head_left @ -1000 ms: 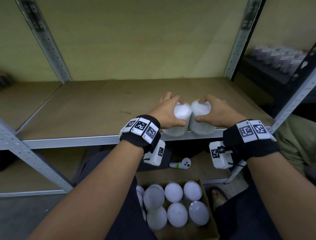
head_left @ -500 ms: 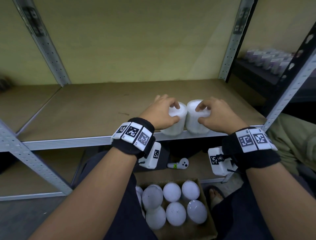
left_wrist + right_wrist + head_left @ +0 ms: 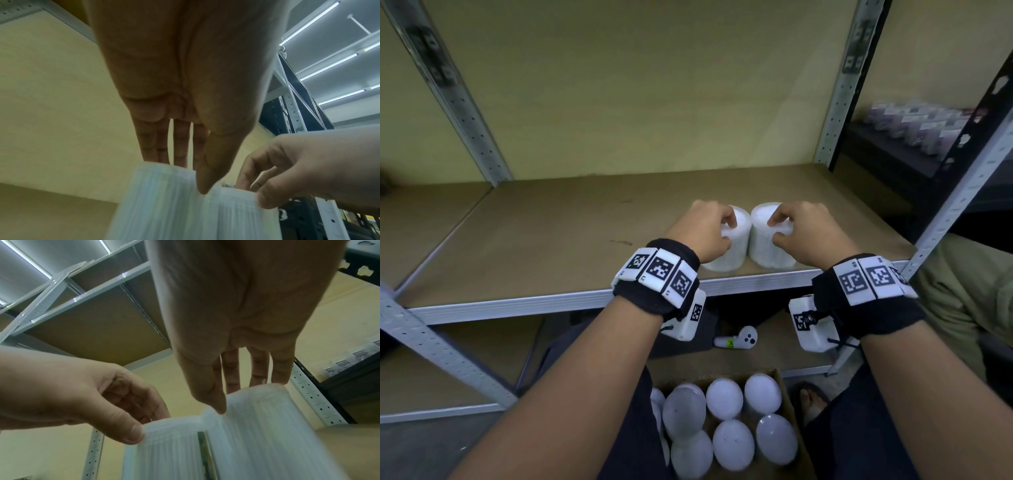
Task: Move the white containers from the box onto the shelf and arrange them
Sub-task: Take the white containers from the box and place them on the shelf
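Two white ribbed containers stand upright side by side on the brown shelf [image 3: 534,240], just behind its front edge. My left hand [image 3: 727,233] pinches the top rim of the left container [image 3: 732,258], thumb on the near side and fingers over the far side. My right hand [image 3: 775,231] pinches the top of the right container [image 3: 770,255] the same way. The left wrist view shows the left container [image 3: 160,203] under my thumb. The right wrist view shows the right container [image 3: 267,426]. Below, a cardboard box [image 3: 688,377] holds several more white containers.
Grey perforated uprights stand at the shelf's back left [image 3: 465,113] and back right [image 3: 839,102]. A white controller [image 3: 739,341] lies on the lower shelf. A dark shelf at the right carries small labelled packs [image 3: 914,126]. The shelf board stretches bare to the left.
Both containers went from tilted at the shelf's front edge to upright a little farther in. My hands slid from wrapping their sides up to pinching their tops.
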